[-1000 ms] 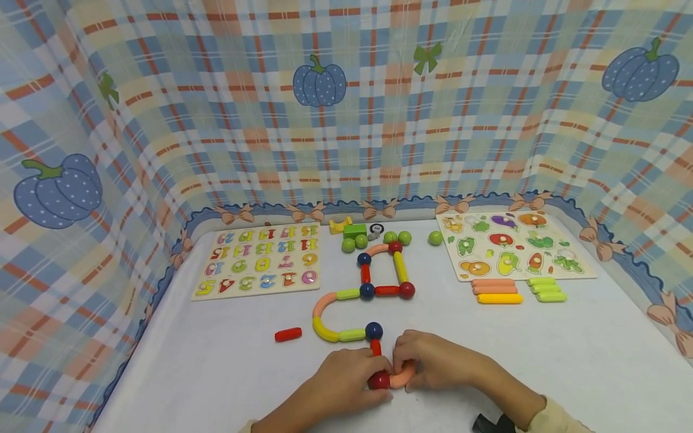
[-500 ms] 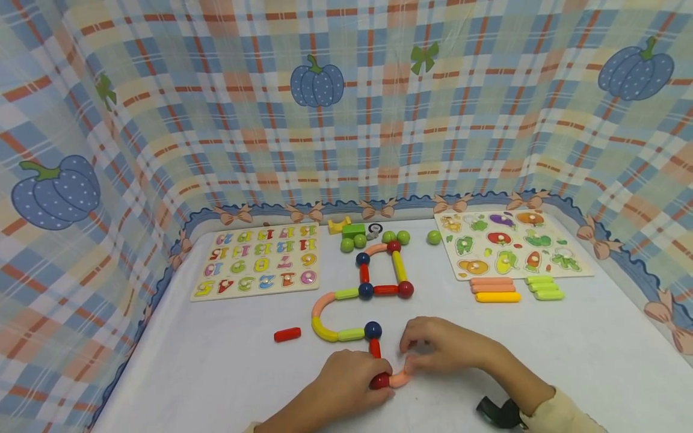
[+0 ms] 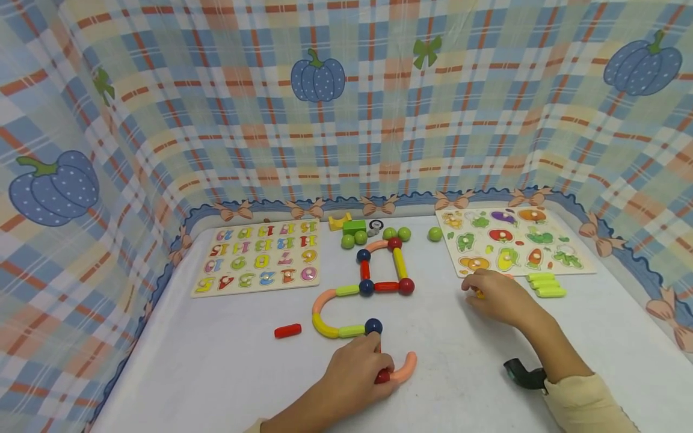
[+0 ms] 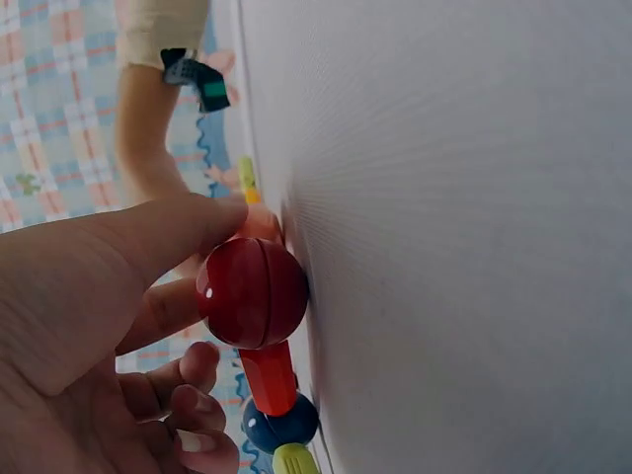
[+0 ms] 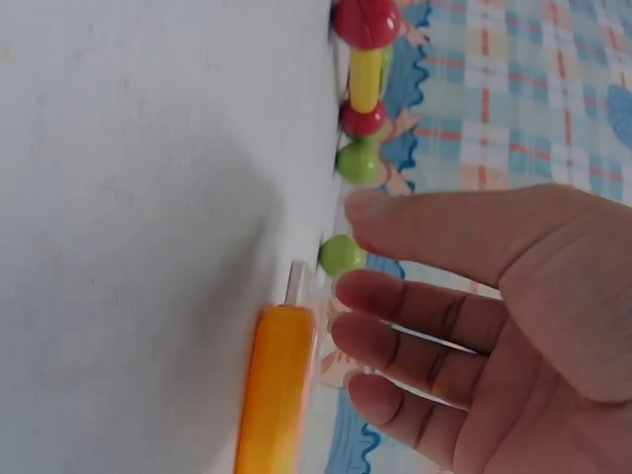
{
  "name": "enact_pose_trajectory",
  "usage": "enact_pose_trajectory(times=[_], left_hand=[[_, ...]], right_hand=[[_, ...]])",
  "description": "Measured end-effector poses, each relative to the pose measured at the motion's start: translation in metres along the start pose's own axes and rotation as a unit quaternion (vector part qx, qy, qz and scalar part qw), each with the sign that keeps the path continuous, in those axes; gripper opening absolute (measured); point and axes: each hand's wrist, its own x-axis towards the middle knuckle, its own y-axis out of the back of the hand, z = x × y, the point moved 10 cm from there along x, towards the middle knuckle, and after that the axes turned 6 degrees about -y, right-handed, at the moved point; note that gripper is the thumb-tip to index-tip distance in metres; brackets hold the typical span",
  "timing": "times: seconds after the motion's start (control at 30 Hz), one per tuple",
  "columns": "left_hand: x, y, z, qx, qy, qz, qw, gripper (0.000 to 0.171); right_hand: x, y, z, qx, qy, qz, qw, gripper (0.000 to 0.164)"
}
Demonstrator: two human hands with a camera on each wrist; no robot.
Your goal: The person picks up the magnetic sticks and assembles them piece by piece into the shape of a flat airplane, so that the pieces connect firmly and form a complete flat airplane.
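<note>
My left hand (image 3: 354,373) holds a red ball (image 4: 254,293) at the near end of a chain of magnetic rods and balls, thumb and index finger about it. A curved pink rod (image 3: 406,367) joins that ball on the right. From the ball a red rod (image 4: 268,379) runs to a blue ball (image 3: 373,326). My right hand (image 3: 500,296) hovers over the rods by the vegetable puzzle, fingers loosely bent and apart. An orange-yellow rod (image 5: 276,395) lies just below its fingers in the right wrist view, with a gap between.
A number puzzle board (image 3: 260,257) lies at the left, a vegetable puzzle board (image 3: 517,243) at the right. Light green rods (image 3: 547,285) lie beside my right hand. A loose red rod (image 3: 287,331) lies left of the chain. Green balls (image 3: 435,234) and a green block (image 3: 355,227) stand behind.
My right hand has let go of the curved pink rod and moved right and away to the spare rods. My left hand stays at the red ball.
</note>
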Motion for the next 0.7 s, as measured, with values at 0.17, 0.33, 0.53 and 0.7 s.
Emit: enact_pose_trajectory(times=[0.17,0.33,0.53,0.7], left_hand=[[0.001,-0.007,-0.002,-0.013,0.003,-0.034,0.9993,0.024],[0.000,-0.010,0.002,-0.019,-0.007,-0.039,0.9991,0.025],[0.000,-0.010,0.001,-0.020,-0.003,-0.039,0.9991,0.024],[0.001,-0.009,0.004,-0.005,-0.020,-0.031,0.9993,0.024]], right_hand=[[0.012,0.006,0.003,0.021,0.014,-0.003,1.000,0.016],[0.041,0.008,-0.014,0.018,0.020,-0.015,1.000,0.020],[0.103,0.019,-0.026,-0.057,-0.012,0.003,0.998,0.028],[0.150,-0.001,0.007,-0.070,-0.093,-0.045,0.992,0.039]])
